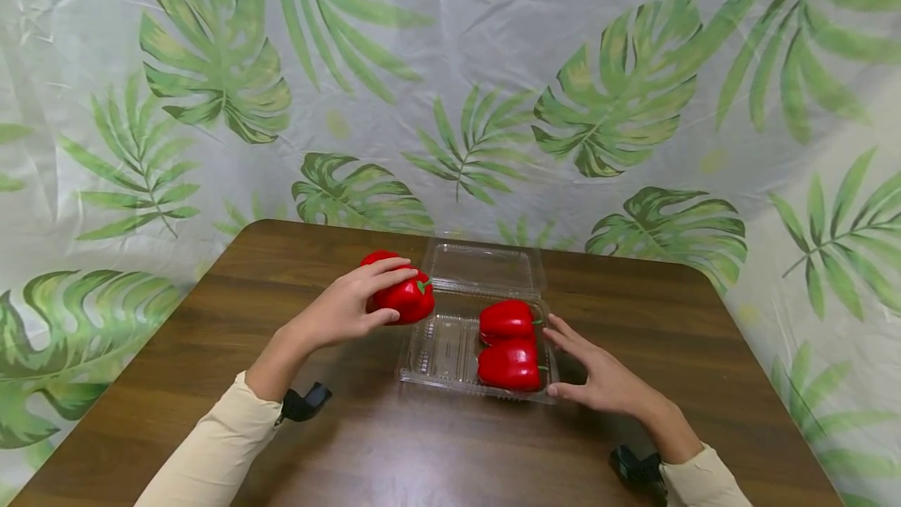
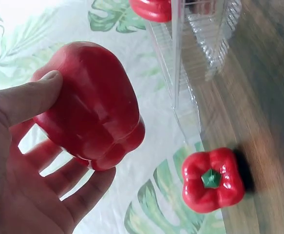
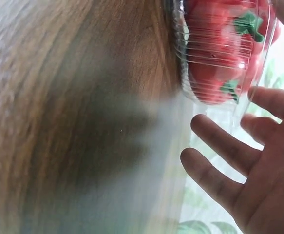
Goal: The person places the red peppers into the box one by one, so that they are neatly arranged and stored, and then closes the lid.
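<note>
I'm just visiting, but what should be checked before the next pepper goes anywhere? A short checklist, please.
1. Lid folded back: ok.
2. Held pepper gripped by the left hand: ok.
3. Room in the box: ok; its left part is bare, with two peppers on the right.
4. Box steadied by the right hand: cannot tell; it is beside the box, contact unclear.
5. All peppers boxed: not ok; a loose pepper stands on the table.

Pale cream, softly creased sleeves (image 1: 214, 448) end just short of the bare hands (image 1: 341, 307). A compact black device (image 1: 304, 404) sits beside the left cuff (image 1: 256, 401), another black device (image 1: 633, 465) beside the right cuff (image 1: 688, 462).
</note>
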